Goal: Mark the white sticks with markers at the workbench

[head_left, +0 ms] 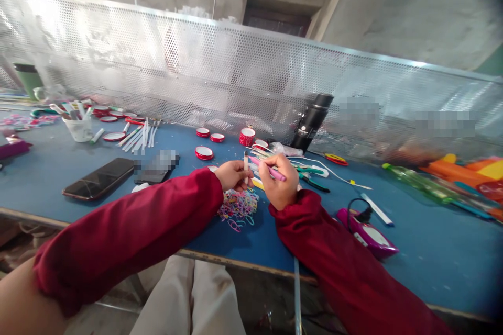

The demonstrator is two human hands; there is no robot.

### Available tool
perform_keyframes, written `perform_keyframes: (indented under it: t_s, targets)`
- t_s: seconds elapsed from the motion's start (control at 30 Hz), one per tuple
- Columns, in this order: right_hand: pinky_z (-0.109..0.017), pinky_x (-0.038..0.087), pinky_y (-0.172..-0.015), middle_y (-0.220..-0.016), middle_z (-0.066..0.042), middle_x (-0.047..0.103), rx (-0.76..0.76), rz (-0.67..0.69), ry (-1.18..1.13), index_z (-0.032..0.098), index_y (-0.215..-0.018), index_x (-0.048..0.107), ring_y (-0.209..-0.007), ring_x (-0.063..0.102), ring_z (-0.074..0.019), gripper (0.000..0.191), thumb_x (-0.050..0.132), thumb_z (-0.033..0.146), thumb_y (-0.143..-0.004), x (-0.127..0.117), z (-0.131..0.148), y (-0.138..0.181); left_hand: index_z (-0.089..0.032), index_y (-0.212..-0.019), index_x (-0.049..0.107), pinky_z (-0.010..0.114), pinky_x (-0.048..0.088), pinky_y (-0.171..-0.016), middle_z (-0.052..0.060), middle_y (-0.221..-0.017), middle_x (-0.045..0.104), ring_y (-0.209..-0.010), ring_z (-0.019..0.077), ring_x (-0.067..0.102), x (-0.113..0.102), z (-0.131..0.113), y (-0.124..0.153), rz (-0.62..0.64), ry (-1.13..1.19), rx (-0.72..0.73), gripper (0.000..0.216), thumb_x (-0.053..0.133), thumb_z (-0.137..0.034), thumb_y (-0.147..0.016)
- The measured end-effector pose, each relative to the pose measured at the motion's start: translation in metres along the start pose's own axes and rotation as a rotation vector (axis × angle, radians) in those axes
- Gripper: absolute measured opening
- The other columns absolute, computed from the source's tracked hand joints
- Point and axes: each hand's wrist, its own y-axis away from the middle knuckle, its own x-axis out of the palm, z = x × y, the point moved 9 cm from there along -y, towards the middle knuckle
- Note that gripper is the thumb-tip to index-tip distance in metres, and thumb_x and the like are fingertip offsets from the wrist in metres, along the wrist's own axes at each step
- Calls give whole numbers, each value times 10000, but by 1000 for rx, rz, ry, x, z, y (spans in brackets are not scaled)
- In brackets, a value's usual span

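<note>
My left hand (232, 175) is closed, pinching a short white stick (246, 163) with a dark upper end, held upright. What the stick is made of I cannot make out. Close on its right, my right hand (282, 184) grips a pink pen (277, 174) like a writing tool. The pen's tip points left at the stick, but whether the two touch is unclear. Beneath both hands, on the blue table (251, 243), lies a tangled pile of coloured rubber bands (239, 207). Teal-handled pliers (310, 170) rest just beyond my right hand.
Red-rimmed rolls (204, 153) and a black bottle (312, 123) stand toward the perforated metal screen (220, 63). Leftward are a phone (99, 178), white strips (135, 138) and a cup of pens (78, 128). A purple device (367, 233) and a green plastic bottle (416, 180) lie rightward.
</note>
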Motion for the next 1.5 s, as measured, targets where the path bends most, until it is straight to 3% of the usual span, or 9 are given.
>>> perform_keyframes:
  t_s: [0.23,0.63,1.5]
  targets:
    - [-312,454,-615,-682,-8,591,0,8,3,223,-727,542,-683,573,-180,86,578,243,-803,1,0,0,-125,-823,527,145,403,-419,1,-632,624,-416,42,527,-1,1,-1,-3,-4,-4,78,492,-150,-888]
    - [-308,440,-601,-675,-3,589,-15,2,14,225,-719,540,-665,564,-175,95,580,242,-803,1,3,0,-122,-808,548,145,410,-432,9,-634,637,-449,51,547,-2,7,-6,-1,13,6,128,586,-237,-851]
    - [-303,433,-612,-677,-2,588,-30,25,34,218,-725,537,-655,559,-167,97,581,228,-811,3,1,-1,-122,-872,546,158,430,-431,15,-663,637,-435,53,553,0,4,-5,29,5,14,61,504,-165,-882]
